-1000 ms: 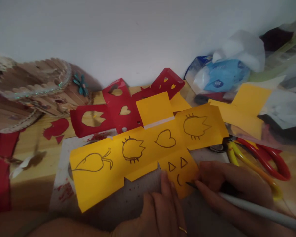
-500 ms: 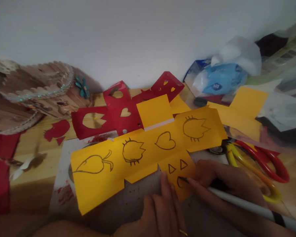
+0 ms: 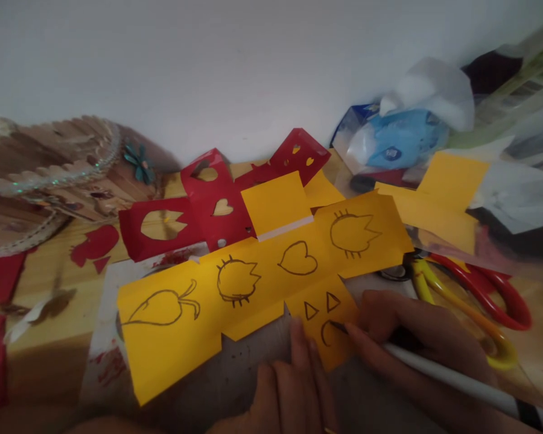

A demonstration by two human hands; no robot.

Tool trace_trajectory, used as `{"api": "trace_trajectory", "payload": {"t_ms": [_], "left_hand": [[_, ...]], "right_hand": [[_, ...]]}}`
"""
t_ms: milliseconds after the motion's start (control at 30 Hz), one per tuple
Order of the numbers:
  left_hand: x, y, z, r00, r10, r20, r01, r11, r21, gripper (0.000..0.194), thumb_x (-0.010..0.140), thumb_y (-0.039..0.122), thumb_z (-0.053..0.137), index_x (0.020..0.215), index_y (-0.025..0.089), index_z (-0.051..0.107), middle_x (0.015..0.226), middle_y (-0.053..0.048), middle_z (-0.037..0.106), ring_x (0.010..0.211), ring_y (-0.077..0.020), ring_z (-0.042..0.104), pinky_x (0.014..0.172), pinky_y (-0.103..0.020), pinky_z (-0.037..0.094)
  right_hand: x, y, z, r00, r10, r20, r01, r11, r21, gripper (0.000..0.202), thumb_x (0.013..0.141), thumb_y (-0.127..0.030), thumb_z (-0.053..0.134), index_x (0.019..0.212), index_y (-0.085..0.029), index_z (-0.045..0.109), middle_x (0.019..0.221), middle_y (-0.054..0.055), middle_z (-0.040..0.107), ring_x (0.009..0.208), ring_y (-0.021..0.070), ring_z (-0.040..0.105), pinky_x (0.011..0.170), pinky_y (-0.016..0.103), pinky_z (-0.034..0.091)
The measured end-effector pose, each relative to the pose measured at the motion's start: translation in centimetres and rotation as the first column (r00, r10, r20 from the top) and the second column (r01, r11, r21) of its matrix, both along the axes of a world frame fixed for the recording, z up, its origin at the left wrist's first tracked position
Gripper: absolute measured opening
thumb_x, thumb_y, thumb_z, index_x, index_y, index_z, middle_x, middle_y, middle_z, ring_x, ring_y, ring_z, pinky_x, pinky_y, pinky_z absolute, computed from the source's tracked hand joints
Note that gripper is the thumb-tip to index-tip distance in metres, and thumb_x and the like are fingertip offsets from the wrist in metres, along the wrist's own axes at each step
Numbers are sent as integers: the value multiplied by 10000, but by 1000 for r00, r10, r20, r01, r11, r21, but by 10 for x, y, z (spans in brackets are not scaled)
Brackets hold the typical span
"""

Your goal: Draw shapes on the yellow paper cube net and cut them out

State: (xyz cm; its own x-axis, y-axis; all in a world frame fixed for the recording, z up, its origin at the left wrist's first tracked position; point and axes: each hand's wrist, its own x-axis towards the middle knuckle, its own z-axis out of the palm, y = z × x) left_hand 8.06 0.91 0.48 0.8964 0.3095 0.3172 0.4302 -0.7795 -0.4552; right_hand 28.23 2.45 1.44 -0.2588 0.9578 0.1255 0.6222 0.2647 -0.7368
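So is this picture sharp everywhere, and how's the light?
Head view: the drawings on the yellow card are fairly crisp, the white paper at far right smears; head view again: light is dim, left-hand fingers look shaded, a shadow darkens the wall beside the wooden-stick craft.

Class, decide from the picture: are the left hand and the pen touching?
Apart: the head view shows yellow card between the left hand and the pen in the right hand.

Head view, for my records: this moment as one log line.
right hand: pen, tip at curve; left hand: touching yellow card; curve: below two triangles; behind: red cut-out card
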Motion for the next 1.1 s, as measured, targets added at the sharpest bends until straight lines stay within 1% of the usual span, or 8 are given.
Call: {"api": "trace_trajectory", "payload": {"t_ms": [133, 267, 433, 633, 800, 900, 1000, 1100], "left_hand": [[-1, 1, 0, 1000, -21, -16, 20, 1000, -5, 274, 966, 140, 412, 938, 90, 681, 888, -36, 744, 549, -61, 590, 516, -151, 456], [-2, 1, -1, 1000, -14, 0, 14, 1000, 18, 292, 975, 131, 397, 944, 91, 685, 893, -36, 744, 562, -62, 588, 535, -154, 465], [-1, 4, 4, 999, -21, -33, 21, 1000, -5, 310, 986, 99, 368, 927, 104, 673, 865, -9, 745, 534, -52, 595, 495, -150, 460], [0, 5, 7, 999, -16, -41, 15, 1000, -7, 326, 988, 81, 358, 925, 102, 678, 864, 4, 743, 532, -42, 597, 496, -130, 466], [0, 4, 8, 1000, -3, -28, 3, 1000, -10, 301, 982, 78, 385, 907, 101, 675, 858, 0, 743, 516, -41, 591, 497, -132, 465], [0, 3, 6, 1000, -4, -27, 3, 1000, -18, 281, 981, 93, 397, 925, 92, 673, 862, -15, 744, 515, -48, 585, 498, -143, 460], [-1, 2, 2, 1000, -13, -10, 13, 1000, -8, 259, 973, 121, 422, 944, 82, 676, 882, -29, 744, 529, -55, 574, 518, -163, 453], [-1, -1, -4, 1000, -11, 28, 10, 1000, 10, 271, 961, 158, 428, 937, 74, 684, 886, -55, 743, 567, -85, 589, 540, -197, 451]], "right_hand": [[0, 0, 0, 1000, 23, 12, -23, 999, -43, 307, 819, -187, 570, 591, -232, 368, 478, -71, 445, 392, 81, 402, 358, 182, 323], [1, 1, -3, 1000, 6, 10, -6, 1000, -7, 295, 810, -168, 546, 594, -234, 357, 476, -73, 434, 390, 83, 397, 356, 185, 318], [0, 0, -3, 999, 14, 42, -14, 1000, -6, 305, 796, -146, 533, 597, -239, 321, 470, -67, 420, 382, 83, 380, 337, 193, 306], [0, -6, -2, 997, -77, 3, 77, 997, -25, 276, 822, -117, 522, 640, -245, 358, 505, -34, 449, 424, 112, 410, 369, 244, 340], [1, -1, -2, 1000, -3, 29, 3, 1000, 10, 283, 808, -138, 545, 636, -247, 348, 489, -54, 456, 394, 98, 423, 343, 206, 345], [2, 1, 0, 998, 20, 52, -22, 999, 49, 291, 788, -131, 527, 618, -241, 318, 469, -69, 417, 369, 85, 397, 328, 187, 324], [3, -1, -1, 998, 36, 52, -37, 999, 25, 297, 796, -135, 523, 620, -239, 307, 480, -76, 404, 385, 81, 397, 351, 180, 334], [5, -3, -4, 1000, 20, 20, -20, 1000, 6, 305, 820, -150, 526, 624, -241, 311, 495, -73, 412, 400, 83, 399, 362, 184, 336]]}}
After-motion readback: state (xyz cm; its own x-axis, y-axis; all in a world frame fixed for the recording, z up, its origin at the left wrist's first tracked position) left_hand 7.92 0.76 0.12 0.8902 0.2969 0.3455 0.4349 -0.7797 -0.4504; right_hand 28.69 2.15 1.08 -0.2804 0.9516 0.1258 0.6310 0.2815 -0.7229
